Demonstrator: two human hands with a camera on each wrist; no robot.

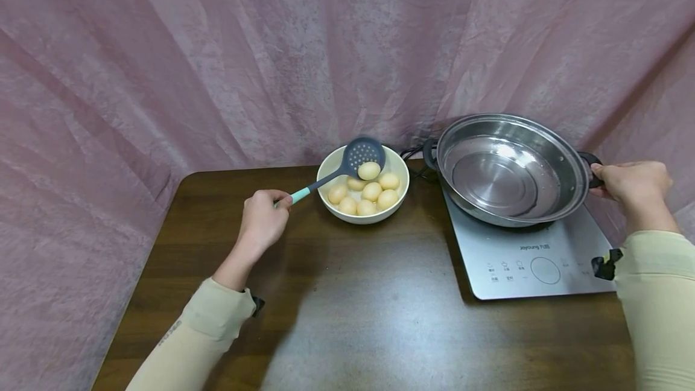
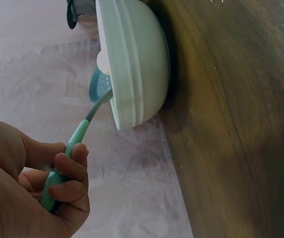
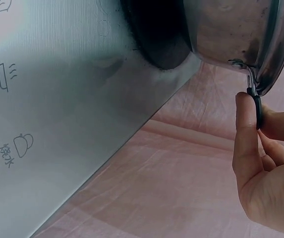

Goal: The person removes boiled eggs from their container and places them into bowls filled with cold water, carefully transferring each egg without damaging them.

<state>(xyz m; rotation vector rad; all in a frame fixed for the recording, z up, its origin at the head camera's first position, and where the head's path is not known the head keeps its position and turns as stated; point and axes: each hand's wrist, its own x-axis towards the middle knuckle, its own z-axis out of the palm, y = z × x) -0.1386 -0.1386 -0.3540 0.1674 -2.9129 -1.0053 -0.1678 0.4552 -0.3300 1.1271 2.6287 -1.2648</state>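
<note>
My left hand (image 1: 264, 217) grips the mint-green handle (image 2: 77, 141) of a slotted skimmer (image 1: 356, 151), thumb on one side and fingers curled round the other. The skimmer's dark grey perforated head is over the far side of a white bowl (image 1: 324, 169), with one pale, peeled-looking egg (image 1: 369, 170) at its lower edge. Several more eggs (image 1: 371, 190) lie in the bowl. At the right, my right hand (image 1: 635, 184) pinches the black side handle (image 3: 258, 111) of a wide steel pot (image 1: 502, 222). Clear liquid (image 1: 494, 149) covers the pot's bottom.
Under the pot is a silver induction cooker (image 1: 488, 246) with printed controls on its front. Black cables (image 1: 415, 152) run between bowl and pot. A pink curtain (image 1: 271, 65) hangs right behind the brown wooden table (image 1: 369, 294). The pot's other handle (image 1: 429, 154) points toward the bowl.
</note>
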